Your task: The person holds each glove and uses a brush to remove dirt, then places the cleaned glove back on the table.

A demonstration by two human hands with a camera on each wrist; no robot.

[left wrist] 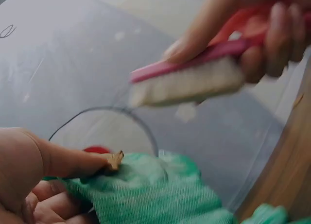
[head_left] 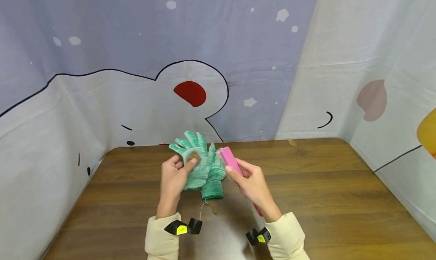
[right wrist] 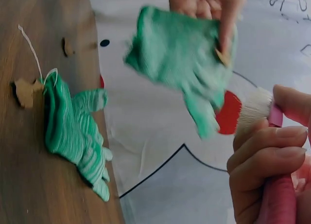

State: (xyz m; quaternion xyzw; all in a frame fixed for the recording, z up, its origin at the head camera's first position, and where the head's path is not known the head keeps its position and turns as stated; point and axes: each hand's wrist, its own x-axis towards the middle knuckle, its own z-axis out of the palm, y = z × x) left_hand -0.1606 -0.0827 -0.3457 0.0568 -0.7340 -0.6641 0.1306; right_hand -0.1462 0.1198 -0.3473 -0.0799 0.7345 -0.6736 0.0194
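One overlapped glove [head_left: 213,184] | left grip [head_left: 173,176] pinches front glove [head_left: 198,173] | right grip [head_left: 253,182] holds brush [head_left: 230,159], blurred in left wrist view

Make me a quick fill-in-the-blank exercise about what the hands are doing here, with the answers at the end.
1. The glove held in the left hand is coloured ____.
2. The brush in the right hand has a back coloured ____.
3. On the table lies just ____ other glove.
4. Touching the brown scrap on the held glove is the left hand's ____.

Missing words: green; pink; one; thumb.
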